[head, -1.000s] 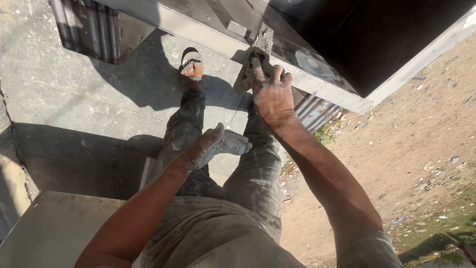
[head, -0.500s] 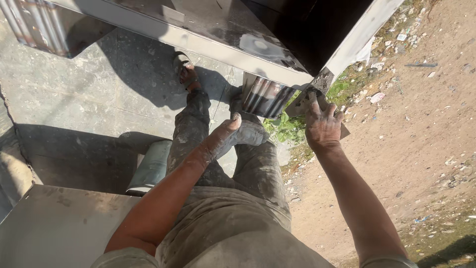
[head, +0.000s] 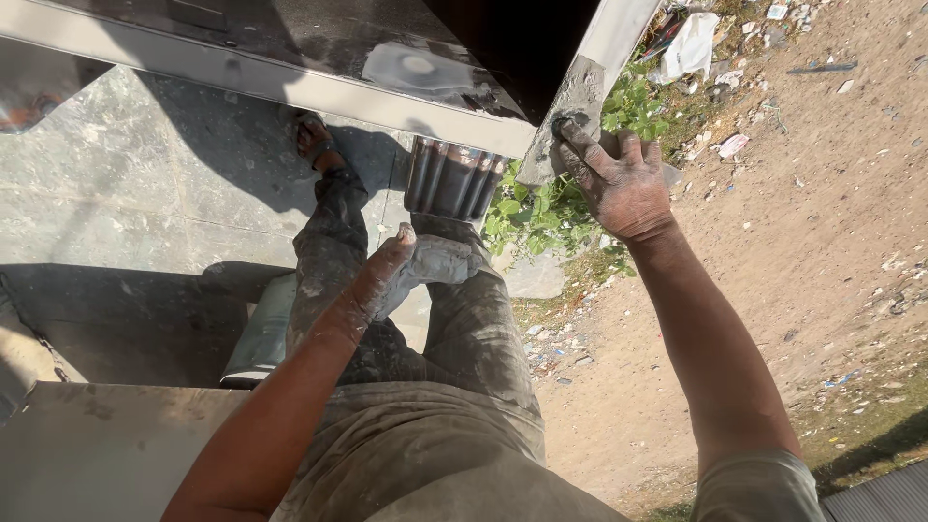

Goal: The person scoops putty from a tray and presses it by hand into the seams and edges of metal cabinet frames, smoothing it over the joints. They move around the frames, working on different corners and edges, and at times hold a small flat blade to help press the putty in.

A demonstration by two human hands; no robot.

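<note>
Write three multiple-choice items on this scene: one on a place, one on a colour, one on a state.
1. Where is the right hand?
A. On the grey-smeared corner of the pale frame overhead
B. Resting on the knee
C. Flat on the concrete floor

2. What colour is the lump of paste in the left hand?
A. Bright red
B. Pale grey
C. Black

3. In what state are the trousers?
A. Clean and pressed
B. Soaked and dripping
C. Dusted and smeared with pale grey

Answers:
1. A: the fingers press a flat tool against the frame's corner, above the green weeds.
2. B: the lump looks pale grey, like the smear on the frame.
3. C: pale grey patches cover both legs.
</note>
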